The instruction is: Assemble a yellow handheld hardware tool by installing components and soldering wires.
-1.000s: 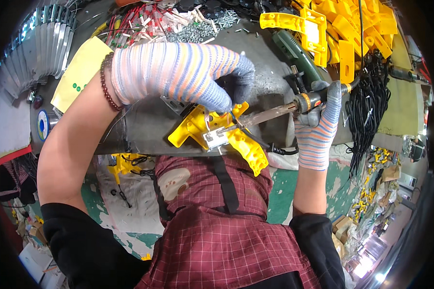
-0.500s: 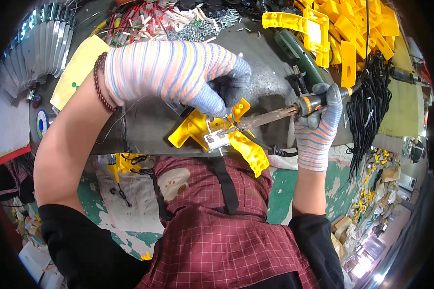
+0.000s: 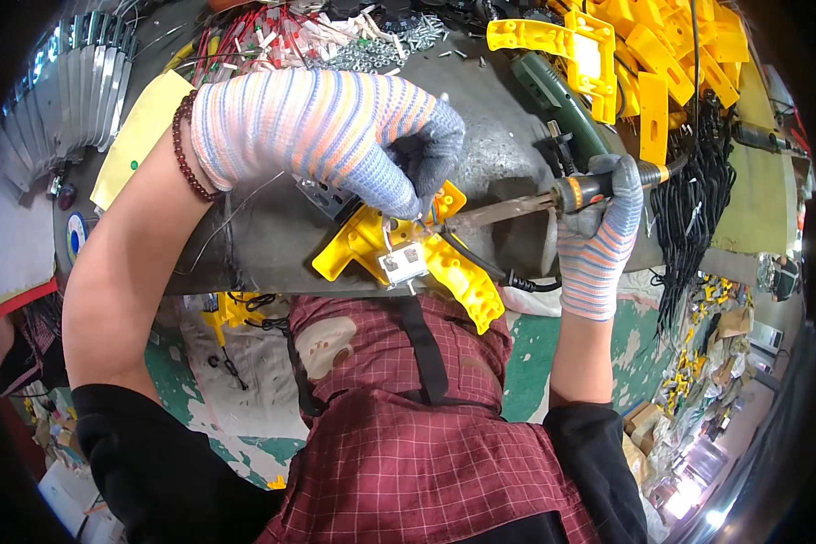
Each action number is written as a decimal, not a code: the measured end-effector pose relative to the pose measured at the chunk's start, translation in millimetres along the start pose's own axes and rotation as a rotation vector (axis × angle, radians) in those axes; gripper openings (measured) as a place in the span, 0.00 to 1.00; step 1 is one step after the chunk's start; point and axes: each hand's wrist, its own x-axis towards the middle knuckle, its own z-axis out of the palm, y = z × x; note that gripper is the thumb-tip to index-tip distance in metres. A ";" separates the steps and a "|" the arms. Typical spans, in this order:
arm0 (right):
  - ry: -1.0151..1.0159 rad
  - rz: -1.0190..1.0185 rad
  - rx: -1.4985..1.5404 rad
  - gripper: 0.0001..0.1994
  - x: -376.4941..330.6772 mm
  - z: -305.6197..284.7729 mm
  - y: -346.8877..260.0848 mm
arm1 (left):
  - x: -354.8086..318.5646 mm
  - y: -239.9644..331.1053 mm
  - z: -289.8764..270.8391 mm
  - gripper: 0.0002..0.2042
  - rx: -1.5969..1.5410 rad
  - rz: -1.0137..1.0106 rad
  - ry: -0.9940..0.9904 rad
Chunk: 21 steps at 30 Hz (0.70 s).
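Observation:
My left hand, in a striped knit glove with grey fingertips, pinches thin wires at the top of a yellow plastic bracket that lies on the near edge of the grey metal bench. A small white component sits on the bracket. My right hand, also gloved, grips the handle of a soldering iron. Its metal tip points left and touches the bracket just under my left fingertips.
A pile of yellow plastic brackets lies at the back right, with a green tool beside it. Black cables hang at the right edge. Red and white wires and loose screws lie at the back, a yellow pad at the left.
My left hand has shifted slightly on the bracket and the iron's tip has stayed at the joint; otherwise hardly any movement.

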 end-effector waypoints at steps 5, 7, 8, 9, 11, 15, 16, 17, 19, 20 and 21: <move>-0.039 0.013 0.079 0.13 -5.7 7.2 -6.3 | -5.9 0.8 9.0 0.07 0.088 0.078 0.113; 0.091 -0.057 0.042 0.15 -8.1 18.0 -11.8 | -5.1 -7.2 15.2 0.07 0.153 0.168 0.142; 0.089 -0.055 0.042 0.15 -5.4 13.3 -10.4 | -5.9 -9.0 19.5 0.07 0.218 0.257 0.172; 0.028 -0.035 0.026 0.15 -1.3 5.3 -7.4 | -11.9 -1.7 26.5 0.07 0.323 0.123 0.256; -0.035 -0.069 -0.020 0.14 2.4 -2.3 -10.0 | -4.6 -8.3 33.9 0.07 0.364 0.217 0.354; -0.071 -0.078 0.109 0.11 3.1 -12.0 -17.2 | -6.9 -3.3 47.7 0.06 0.450 0.249 0.485; -0.065 -0.103 0.100 0.11 6.6 -13.6 -18.1 | -5.0 -1.7 50.2 0.06 0.496 0.219 0.510; -0.065 -0.109 0.096 0.11 7.1 -14.0 -21.4 | -2.0 -8.6 52.9 0.07 0.574 0.260 0.503; -0.124 -0.079 0.111 0.10 4.3 -10.4 -22.3 | -2.7 -15.2 59.6 0.07 0.612 0.270 0.531; -0.124 -0.081 0.111 0.10 4.0 -10.3 -22.4 | -5.0 -16.8 60.9 0.06 0.603 0.315 0.568; -0.118 -0.056 0.121 0.10 2.8 -12.3 -22.0 | -5.8 -16.7 54.4 0.06 0.600 0.326 0.556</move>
